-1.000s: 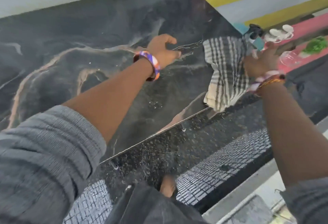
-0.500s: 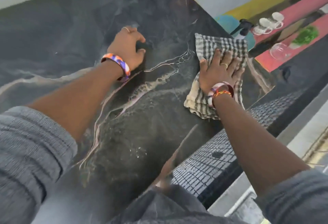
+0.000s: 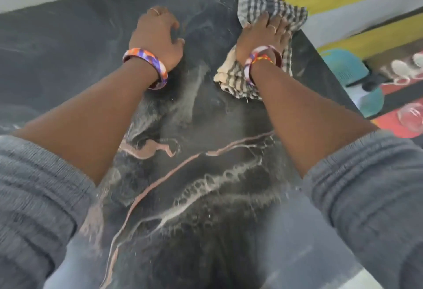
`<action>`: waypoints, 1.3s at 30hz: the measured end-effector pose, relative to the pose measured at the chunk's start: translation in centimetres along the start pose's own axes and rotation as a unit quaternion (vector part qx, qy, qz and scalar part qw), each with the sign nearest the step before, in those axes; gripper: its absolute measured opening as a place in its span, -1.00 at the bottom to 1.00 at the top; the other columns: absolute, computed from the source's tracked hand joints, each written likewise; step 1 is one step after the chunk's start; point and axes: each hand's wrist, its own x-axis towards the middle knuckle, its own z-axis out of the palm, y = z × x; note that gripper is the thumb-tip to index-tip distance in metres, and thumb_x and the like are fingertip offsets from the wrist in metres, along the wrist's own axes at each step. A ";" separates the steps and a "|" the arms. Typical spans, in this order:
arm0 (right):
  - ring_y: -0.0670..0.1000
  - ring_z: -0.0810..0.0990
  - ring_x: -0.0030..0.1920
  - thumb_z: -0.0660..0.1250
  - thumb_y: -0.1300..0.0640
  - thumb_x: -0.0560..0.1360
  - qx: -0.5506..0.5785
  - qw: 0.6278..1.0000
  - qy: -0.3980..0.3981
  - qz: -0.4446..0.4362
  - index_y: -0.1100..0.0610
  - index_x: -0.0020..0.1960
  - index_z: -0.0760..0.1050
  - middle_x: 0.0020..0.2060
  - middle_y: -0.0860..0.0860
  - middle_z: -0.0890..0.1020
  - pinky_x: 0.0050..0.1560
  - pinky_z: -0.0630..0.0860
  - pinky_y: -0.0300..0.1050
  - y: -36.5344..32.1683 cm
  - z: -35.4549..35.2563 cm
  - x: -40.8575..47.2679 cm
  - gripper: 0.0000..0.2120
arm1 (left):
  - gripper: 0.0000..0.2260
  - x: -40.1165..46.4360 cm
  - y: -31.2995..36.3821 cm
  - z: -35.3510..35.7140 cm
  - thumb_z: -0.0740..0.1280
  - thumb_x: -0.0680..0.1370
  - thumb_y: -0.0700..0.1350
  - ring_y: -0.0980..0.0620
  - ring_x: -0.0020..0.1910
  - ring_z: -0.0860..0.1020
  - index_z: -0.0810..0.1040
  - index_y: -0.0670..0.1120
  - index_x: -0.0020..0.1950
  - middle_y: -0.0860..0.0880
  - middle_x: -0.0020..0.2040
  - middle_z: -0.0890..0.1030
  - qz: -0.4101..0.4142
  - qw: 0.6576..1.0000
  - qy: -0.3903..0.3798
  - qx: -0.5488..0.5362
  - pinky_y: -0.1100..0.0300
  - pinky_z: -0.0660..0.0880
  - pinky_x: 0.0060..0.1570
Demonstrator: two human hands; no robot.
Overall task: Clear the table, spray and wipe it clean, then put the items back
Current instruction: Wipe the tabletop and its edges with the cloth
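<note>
Your right hand [image 3: 261, 37] presses flat, fingers spread, on the checked cloth [image 3: 270, 9] at the table's [image 3: 68, 60] far right corner, w/ unwiped marble lying nearer you, while left hand [image 3: 155, 34] braces, fingers curled, holding nothing.

1. We see the cloth [image 3: 270, 12] lying on the table [image 3: 68, 44] at its far right corner.
2. The right hand [image 3: 263, 34] lies flat on the cloth; the left hand [image 3: 155, 34] rests on the table — just left of it.
3. Beyond the table's right edge, lower down, sit cups [image 3: 405, 69] and a glass [image 3: 410, 117].
</note>
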 end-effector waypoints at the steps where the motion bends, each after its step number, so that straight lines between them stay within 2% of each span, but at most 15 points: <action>1: 0.16 -0.11 0.53 -0.08 0.03 0.62 0.000 1.000 -0.007 -0.018 0.18 0.52 -0.09 0.53 0.19 -0.03 0.52 -0.16 0.07 -1.3 0.2 1.4 -0.47 | -0.66 0.6 -0.5 -0.1 0.28 0.51 -0.10 -0.13 0.42 0.30 0.48 -0.16 0.26 -0.16 0.41 0.36 -0.011 1.000 0.007 0.001 0.08 0.27 0.39; 4: 0.16 -0.09 0.54 -0.08 0.04 0.62 0.001 0.995 -0.028 -0.095 0.17 0.52 -0.09 0.53 0.18 -0.03 0.53 -0.14 0.07 -5.4 0.9 5.2 -0.48 | -0.66 2.1 -2.2 -0.5 0.26 0.53 -0.10 -0.12 0.43 0.29 0.46 -0.16 0.28 -0.17 0.41 0.36 -0.029 0.999 0.017 0.012 0.07 0.25 0.40; 8: 0.15 0.06 0.52 -0.03 0.07 0.61 -0.012 0.969 -0.042 -0.245 0.12 0.52 0.00 0.52 0.14 0.10 0.52 0.01 0.05 -9.5 1.6 6.6 -0.51 | -0.66 2.8 -3.8 -1.2 0.25 0.54 -0.10 -0.13 0.45 0.26 0.45 -0.15 0.29 -0.15 0.46 0.31 -0.049 0.997 0.038 0.037 0.04 0.21 0.43; 11: 0.14 0.09 0.51 -0.01 0.07 0.62 -0.023 0.929 -0.086 -0.360 0.07 0.52 0.01 0.53 0.08 0.09 0.51 0.03 0.04 -10.9 1.4 5.3 -0.52 | -0.66 2.1 -5.1 -2.1 0.24 0.54 -0.12 -0.13 0.46 0.25 0.45 -0.15 0.30 -0.13 0.47 0.31 -0.075 0.995 0.046 0.049 0.01 0.20 0.44; 16: 0.05 0.01 0.53 -0.02 -0.01 0.64 -0.061 0.847 -0.148 -0.506 0.02 0.52 0.02 0.54 0.04 0.06 0.51 -0.06 -0.03 -11.3 1.3 1.5 -0.53 | -0.68 -0.4 -6.3 -4.1 0.24 0.53 -0.17 -0.15 0.42 0.31 0.47 -0.18 0.28 -0.17 0.43 0.35 -0.111 0.991 0.064 0.046 0.01 0.25 0.41; 19: 0.03 -0.01 0.54 -0.03 -0.05 0.63 -0.087 0.811 -0.161 -0.556 -0.02 0.51 0.04 0.53 0.00 0.07 0.52 -0.14 0.07 -9.8 1.2 -1.2 -0.53 | -0.68 -2.2 -6.2 -4.8 0.23 0.52 -0.19 -0.16 0.42 0.31 0.48 -0.17 0.27 -0.17 0.42 0.37 -0.101 0.993 0.052 0.041 0.00 0.27 0.39; 22: -0.02 -0.03 0.54 -0.07 -0.11 0.61 -0.120 0.817 -0.140 -0.546 -0.14 0.50 0.04 0.53 -0.11 0.06 0.39 -0.30 0.35 -6.7 0.6 -3.5 -0.55 | -0.69 -4.2 -5.8 -5.0 0.24 0.51 -0.16 -0.18 0.40 0.34 0.50 -0.16 0.24 -0.19 0.39 0.41 -0.070 0.996 0.026 0.048 -0.02 0.31 0.36; 24: -0.04 -0.05 0.54 -0.07 -0.14 0.61 -0.124 0.831 -0.144 -0.523 -0.22 0.48 0.01 0.52 -0.18 0.04 0.34 -0.30 0.44 -4.2 0.0 -5.5 -0.56 | -0.69 -6.0 -5.3 -5.1 0.25 0.51 -0.16 -0.19 0.39 0.35 0.50 -0.16 0.24 -0.20 0.39 0.41 -0.050 0.998 0.012 0.045 -0.02 0.32 0.35; 29: -0.01 -0.09 0.54 -0.01 -0.09 0.62 -0.088 0.872 -0.159 -0.454 -0.22 0.48 0.01 0.52 -0.18 0.02 0.39 -0.20 0.41 1.8 -1.0 -11.1 -0.55 | -0.67 -11.0 -3.7 -5.1 0.27 0.51 -0.14 -0.19 0.40 0.34 0.49 -0.18 0.25 -0.21 0.40 0.40 0.019 0.999 -0.026 0.023 -0.02 0.32 0.36; 36: 0.02 -0.08 0.54 0.00 -0.04 0.62 -0.061 0.911 -0.130 -0.387 -0.16 0.49 0.04 0.53 -0.12 0.06 0.39 -0.32 0.32 6.9 -1.1 -20.6 -0.56 | -0.66 -18.7 -3.5 -5.2 0.28 0.50 -0.15 -0.19 0.34 0.39 0.48 -0.19 0.26 -0.20 0.35 0.43 0.070 0.996 -0.060 0.000 0.04 0.36 0.31; 39: 0.03 -0.05 0.54 -0.03 -0.07 0.62 -0.060 0.919 -0.119 -0.371 -0.13 0.49 0.06 0.53 -0.08 0.08 0.43 -0.29 0.24 7.8 -0.8 -24.2 -0.55 | -0.69 -21.7 -4.2 -5.7 0.25 0.50 -0.18 -0.20 0.31 0.42 0.49 -0.20 0.23 -0.20 0.31 0.46 0.080 0.995 -0.057 0.011 0.05 0.37 0.26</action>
